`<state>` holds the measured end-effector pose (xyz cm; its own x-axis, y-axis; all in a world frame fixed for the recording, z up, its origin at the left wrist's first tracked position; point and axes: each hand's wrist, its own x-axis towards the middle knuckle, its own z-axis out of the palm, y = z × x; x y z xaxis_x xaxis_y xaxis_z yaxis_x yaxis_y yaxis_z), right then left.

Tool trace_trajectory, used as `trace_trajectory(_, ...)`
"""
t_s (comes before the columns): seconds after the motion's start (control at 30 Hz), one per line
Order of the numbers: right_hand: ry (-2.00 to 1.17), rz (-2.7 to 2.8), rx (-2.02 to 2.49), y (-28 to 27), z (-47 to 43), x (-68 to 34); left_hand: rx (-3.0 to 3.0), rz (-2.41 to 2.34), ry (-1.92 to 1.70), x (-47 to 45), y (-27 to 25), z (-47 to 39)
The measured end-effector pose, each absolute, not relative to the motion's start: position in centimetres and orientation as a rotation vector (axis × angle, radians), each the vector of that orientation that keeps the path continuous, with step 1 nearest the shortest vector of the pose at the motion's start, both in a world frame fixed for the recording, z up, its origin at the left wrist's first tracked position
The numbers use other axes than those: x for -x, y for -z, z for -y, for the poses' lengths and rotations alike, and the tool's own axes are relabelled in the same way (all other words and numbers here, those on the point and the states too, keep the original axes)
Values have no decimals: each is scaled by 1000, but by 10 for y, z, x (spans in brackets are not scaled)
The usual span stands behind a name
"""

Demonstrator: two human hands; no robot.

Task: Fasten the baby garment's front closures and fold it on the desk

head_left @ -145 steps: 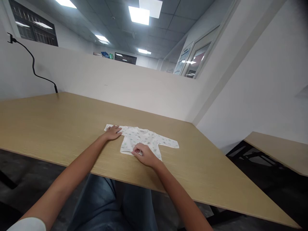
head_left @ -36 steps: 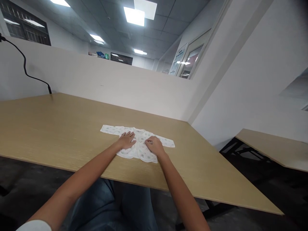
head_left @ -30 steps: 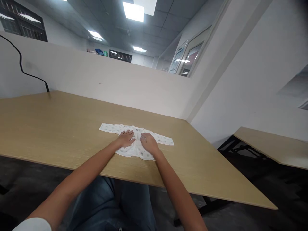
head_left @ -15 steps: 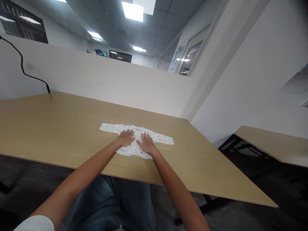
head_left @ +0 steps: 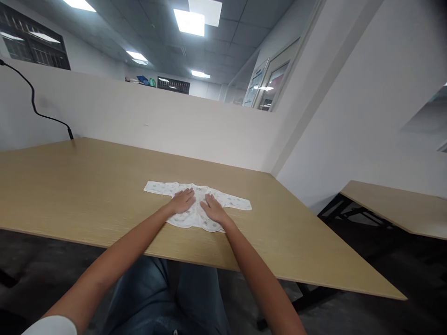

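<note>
A small white baby shirt (head_left: 197, 204) with a faint print lies spread on the wooden table (head_left: 115, 186), both long sleeves stretched out sideways. Its neckline, with a dark label mark, faces away from me, and the scalloped hem is towards me. My left hand (head_left: 182, 201) rests flat on the left half of the shirt's front, fingers extended. On the right half lies my right hand (head_left: 213, 209), also flat, its fingers pointing forward. Between the two hands a strip of the front shows. The cloth under my palms is hidden.
A white partition wall (head_left: 174, 125) runs along the table's far edge. At the far left, a black gooseneck stem (head_left: 34, 95) rises from the table. A second wooden table (head_left: 394, 204) stands to the right, across a gap. My legs are under the near edge.
My right hand's fingers have drawn a little closer together, and its thumb has shifted slightly right. Both hands stay on the shirt. The camera view has tilted slightly.
</note>
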<state>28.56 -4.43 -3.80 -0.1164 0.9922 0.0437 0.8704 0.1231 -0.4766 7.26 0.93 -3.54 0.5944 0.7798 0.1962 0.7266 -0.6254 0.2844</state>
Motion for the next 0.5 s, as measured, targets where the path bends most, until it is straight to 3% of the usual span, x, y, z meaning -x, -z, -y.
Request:
trace_trajectory(0.13, -438, 1862, 1769, 38, 38, -308, -2573, -1413, -635, -57, 29, -22)
trace_trajectory(0.33, -326, 1773, 2209, 40, 31, -360, -2349, -1763, -327, -16, 29, -42)
trace_trajectory(0.5, -236, 1613, 2279, 38, 38, -393, -2172, -2023, -303, 16, 30, -55)
